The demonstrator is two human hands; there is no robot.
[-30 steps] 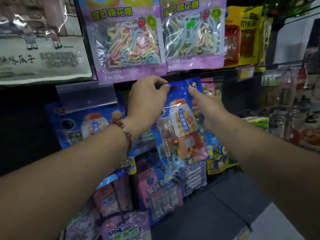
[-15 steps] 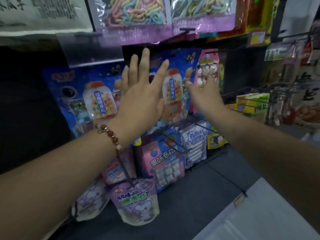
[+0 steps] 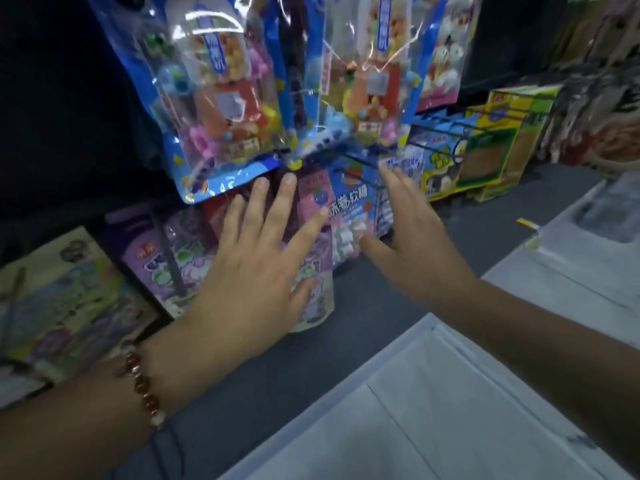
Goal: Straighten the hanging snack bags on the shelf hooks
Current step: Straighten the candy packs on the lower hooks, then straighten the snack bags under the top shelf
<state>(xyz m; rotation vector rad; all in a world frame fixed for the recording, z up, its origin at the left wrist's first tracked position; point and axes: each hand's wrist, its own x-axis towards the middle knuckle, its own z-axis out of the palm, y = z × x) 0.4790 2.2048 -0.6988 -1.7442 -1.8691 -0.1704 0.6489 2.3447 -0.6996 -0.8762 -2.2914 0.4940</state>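
Neither hand holds anything. The left hand [image 3: 256, 268] is spread flat, fingers straight and fanned, in front of the lower row of bags; whether its fingertips touch them is unclear. A bead bracelet [image 3: 142, 389] sits on that wrist. The right hand [image 3: 408, 230] is likewise open, fingers loosely extended and blurred, thumb pointing toward the pink-blue bag [image 3: 349, 209] just beside it.

That bag shows white candy pieces through its clear window and hangs on a wire hook [image 3: 360, 164]. Behind the left hand hangs a purple pouch [image 3: 311, 292], with another purple pouch [image 3: 166, 258] to its left.

Above both hands hang two blue toy-candy bags, the left one [image 3: 214, 98] and the right one [image 3: 367, 74], each clear-fronted with a small dispenser toy and coloured sweets inside. Their bottom edges sit just above the fingertips.

To the right, yellow-green boxes [image 3: 498, 143] stand in a wire rack. A pale carton [image 3: 59, 292] lies at far left. A grey shelf [image 3: 398, 306] runs beneath, edged by a white ledge [image 3: 450, 393].
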